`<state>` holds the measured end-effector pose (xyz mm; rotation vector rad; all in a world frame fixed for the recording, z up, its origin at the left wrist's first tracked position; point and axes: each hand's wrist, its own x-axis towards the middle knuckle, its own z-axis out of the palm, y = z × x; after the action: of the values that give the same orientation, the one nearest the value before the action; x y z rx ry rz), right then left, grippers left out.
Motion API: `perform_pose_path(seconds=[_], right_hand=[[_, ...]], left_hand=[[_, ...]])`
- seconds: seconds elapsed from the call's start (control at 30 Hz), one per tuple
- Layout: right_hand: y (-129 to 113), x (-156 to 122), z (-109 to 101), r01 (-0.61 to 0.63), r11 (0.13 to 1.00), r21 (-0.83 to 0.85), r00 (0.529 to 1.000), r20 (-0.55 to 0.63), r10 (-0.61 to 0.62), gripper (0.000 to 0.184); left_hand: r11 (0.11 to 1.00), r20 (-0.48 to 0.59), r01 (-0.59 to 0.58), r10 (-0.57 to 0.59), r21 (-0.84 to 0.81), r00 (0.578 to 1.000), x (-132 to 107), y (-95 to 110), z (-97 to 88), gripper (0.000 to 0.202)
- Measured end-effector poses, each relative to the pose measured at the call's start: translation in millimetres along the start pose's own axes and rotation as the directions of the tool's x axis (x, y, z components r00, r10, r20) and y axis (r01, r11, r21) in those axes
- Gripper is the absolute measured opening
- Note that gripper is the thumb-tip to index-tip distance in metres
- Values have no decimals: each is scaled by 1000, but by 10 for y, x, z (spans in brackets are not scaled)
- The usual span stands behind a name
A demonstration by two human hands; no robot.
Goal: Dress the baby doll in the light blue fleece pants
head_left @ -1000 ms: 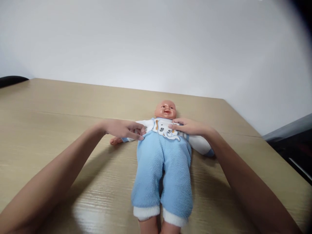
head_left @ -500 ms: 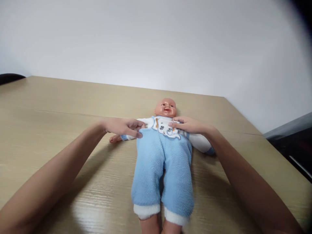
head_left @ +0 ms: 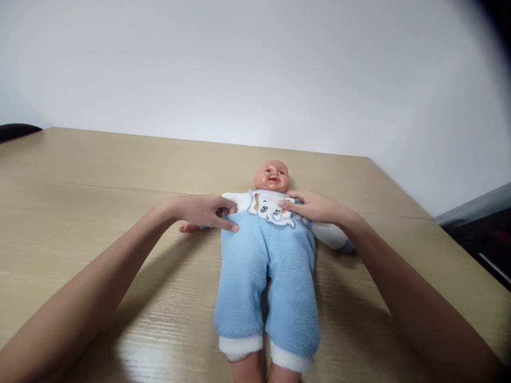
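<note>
A baby doll (head_left: pixel 272 175) lies on its back, head away from me. It wears light blue fleece overalls (head_left: pixel 245 271) with white leg cuffs over a white top. An elephant face patch (head_left: pixel 268 208) decorates the bib. My left hand (head_left: pixel 207 210) rests at the doll's side by the waist, thumb on the blue fleece and fingers near the white sleeve, with thumb and fingers apart. At the other edge of the bib, my right hand (head_left: pixel 311 205) grips the overalls near the shoulder, its thumb over the patch; some of its fingertips are hidden.
The doll lies on a wooden table (head_left: pixel 120 213) with a seam running across it. Behind the table stands a pale wall (head_left: pixel 239 69). A dark object (head_left: pixel 475 244) is past the right edge, and a black rounded shape (head_left: pixel 18 131) shows at the far left.
My left thumb has moved down and away from the fingers, off the edge of the overalls onto the fleece. My right hand stays nearly in place at the bib.
</note>
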<state>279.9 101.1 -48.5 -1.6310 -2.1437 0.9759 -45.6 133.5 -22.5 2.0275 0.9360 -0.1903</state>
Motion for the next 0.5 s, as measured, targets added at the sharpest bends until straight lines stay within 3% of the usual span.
perform_pose_path(seconds=[0.1,0.17,0.2,0.27,0.37,0.5], right_hand=[[48,-236,91,-46,987,-151,984,-179,19,54],[183,-461,160,-37,971,-238,944,-326,-44,51],[279,-588,191,-20,962,-273,909,-406,-97,48],[502,-855,241,-25,955,-295,882,-456,-118,46],[830,-1208,299,-41,966,-255,876,-474,-88,56],[1072,-1435,375,-56,995,-78,879,-478,12,54]], left_hand=[[994,-112,74,-65,82,992,9,-95,5,55],[980,-216,110,-73,167,974,-35,-111,-6,58],[968,-270,120,-57,221,961,-72,-90,-10,60],[938,-373,116,16,328,928,-140,22,1,60],[915,-507,17,208,403,837,-99,329,116,49],[862,-559,-168,447,479,698,402,732,416,34]])
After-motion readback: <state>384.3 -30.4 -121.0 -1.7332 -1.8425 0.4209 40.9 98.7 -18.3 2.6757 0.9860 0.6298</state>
